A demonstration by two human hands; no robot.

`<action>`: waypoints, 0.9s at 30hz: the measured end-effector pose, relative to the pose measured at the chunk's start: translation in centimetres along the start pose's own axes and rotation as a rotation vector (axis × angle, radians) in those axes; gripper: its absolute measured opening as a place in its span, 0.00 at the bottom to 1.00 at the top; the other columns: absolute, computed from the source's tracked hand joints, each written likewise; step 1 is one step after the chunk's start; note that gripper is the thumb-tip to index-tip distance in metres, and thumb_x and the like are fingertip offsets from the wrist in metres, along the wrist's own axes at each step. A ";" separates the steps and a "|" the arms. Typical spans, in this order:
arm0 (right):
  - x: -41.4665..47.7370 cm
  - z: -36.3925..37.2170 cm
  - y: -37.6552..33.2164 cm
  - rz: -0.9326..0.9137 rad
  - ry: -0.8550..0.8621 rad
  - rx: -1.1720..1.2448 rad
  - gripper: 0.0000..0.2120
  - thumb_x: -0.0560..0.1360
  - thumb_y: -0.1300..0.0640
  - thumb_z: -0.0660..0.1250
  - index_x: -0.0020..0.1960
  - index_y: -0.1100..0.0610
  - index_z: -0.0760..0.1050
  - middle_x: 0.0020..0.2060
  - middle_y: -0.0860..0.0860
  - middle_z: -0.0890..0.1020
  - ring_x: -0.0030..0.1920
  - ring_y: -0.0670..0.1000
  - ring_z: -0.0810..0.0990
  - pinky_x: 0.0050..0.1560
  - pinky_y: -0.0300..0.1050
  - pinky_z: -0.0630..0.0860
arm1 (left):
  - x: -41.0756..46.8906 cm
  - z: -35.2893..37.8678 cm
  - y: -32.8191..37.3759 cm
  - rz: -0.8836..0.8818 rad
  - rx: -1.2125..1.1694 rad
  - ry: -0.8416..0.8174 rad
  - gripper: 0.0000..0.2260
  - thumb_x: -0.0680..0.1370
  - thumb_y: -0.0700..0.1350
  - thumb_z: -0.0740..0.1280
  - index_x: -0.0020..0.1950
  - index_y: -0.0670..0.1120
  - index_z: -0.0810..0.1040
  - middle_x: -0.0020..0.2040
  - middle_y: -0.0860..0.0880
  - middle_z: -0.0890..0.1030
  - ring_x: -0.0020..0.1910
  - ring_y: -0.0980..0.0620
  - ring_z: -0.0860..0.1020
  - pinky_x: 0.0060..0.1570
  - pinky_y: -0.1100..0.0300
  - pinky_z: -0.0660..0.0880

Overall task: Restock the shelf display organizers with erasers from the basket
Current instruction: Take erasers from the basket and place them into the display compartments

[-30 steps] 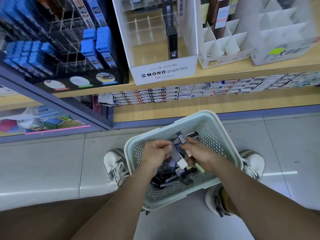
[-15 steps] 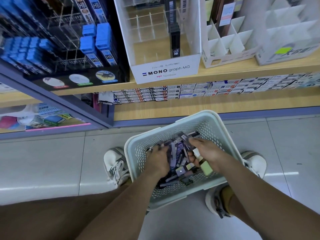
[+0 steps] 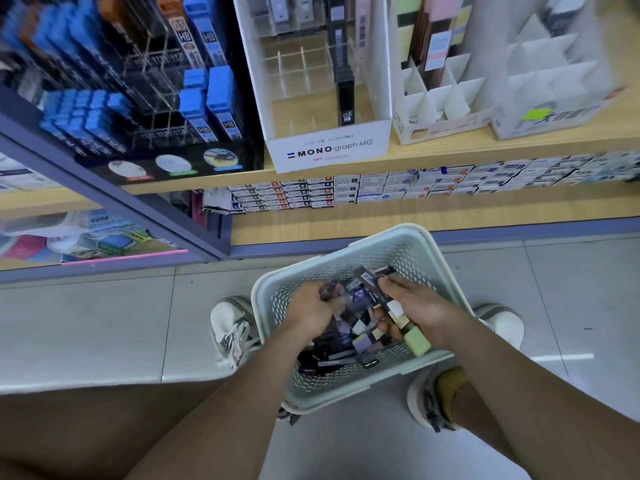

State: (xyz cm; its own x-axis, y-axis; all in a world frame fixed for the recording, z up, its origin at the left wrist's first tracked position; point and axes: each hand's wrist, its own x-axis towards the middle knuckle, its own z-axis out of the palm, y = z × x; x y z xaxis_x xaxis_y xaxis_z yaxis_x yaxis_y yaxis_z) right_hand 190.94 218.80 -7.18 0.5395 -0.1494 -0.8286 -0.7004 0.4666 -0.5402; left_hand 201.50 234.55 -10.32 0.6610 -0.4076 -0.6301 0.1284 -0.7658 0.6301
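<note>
A pale green perforated basket (image 3: pixel 408 244) stands on the floor between my feet, holding several dark-sleeved erasers (image 3: pixel 360 332). My left hand (image 3: pixel 311 311) is inside it, fingers curled round a dark eraser at its fingertips. My right hand (image 3: pixel 415 310) grips a bundle of long erasers (image 3: pixel 398 311) with white, cream and pale green ends sticking out. On the shelf above stands the white MONO graph MG organizer (image 3: pixel 329 150) with clear dividers and one black pack, mostly bare slots.
White cardboard divider organizers (image 3: pixel 436 109) stand on the wooden shelf to the right. A black display with blue lead cases (image 3: pixel 207 102) is to the left. Rows of small boxes (image 3: pixel 381 188) line the lower shelf. My two white shoes flank the basket on the tiled floor.
My left hand has pulled back slightly and lifted a dark eraser. My right hand keeps its bundle and has shifted a little to the right in the basket.
</note>
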 end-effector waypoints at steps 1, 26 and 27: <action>-0.6 0.0 -0.2 -0.006 -0.001 -0.029 0.09 0.80 0.49 0.64 0.56 0.53 0.75 0.43 0.60 0.84 0.32 0.52 0.79 0.41 0.51 0.78 | -0.5 -0.3 0.5 -0.029 -0.125 -0.016 0.05 0.76 0.46 0.71 0.50 0.48 0.80 0.46 0.49 0.84 0.44 0.52 0.80 0.49 0.55 0.78; -22.3 2.6 -17.9 -0.563 -0.358 -0.057 0.16 0.72 0.66 0.67 0.58 0.57 0.72 0.40 0.57 0.79 0.29 0.50 0.77 0.28 0.40 0.75 | -18.5 -16.5 21.9 0.543 -0.481 -0.027 0.10 0.81 0.49 0.62 0.48 0.42 0.75 0.31 0.50 0.77 0.27 0.52 0.68 0.24 0.66 0.63; -22.7 3.1 -18.7 -0.576 -0.329 -0.042 0.16 0.74 0.67 0.67 0.59 0.57 0.72 0.39 0.57 0.78 0.27 0.49 0.74 0.28 0.40 0.73 | -18.7 -16.7 22.7 0.561 -0.464 -0.021 0.10 0.80 0.49 0.62 0.48 0.42 0.76 0.31 0.50 0.77 0.27 0.53 0.69 0.26 0.65 0.63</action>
State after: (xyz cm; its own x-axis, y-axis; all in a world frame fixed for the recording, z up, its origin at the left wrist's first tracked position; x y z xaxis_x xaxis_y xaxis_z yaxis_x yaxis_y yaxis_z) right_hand 193.26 216.16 22.15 0.9429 -0.0880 -0.3213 -0.2715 0.3561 -0.8942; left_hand 204.39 233.10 23.39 0.7053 -0.6903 -0.1610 0.0774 -0.1507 0.9855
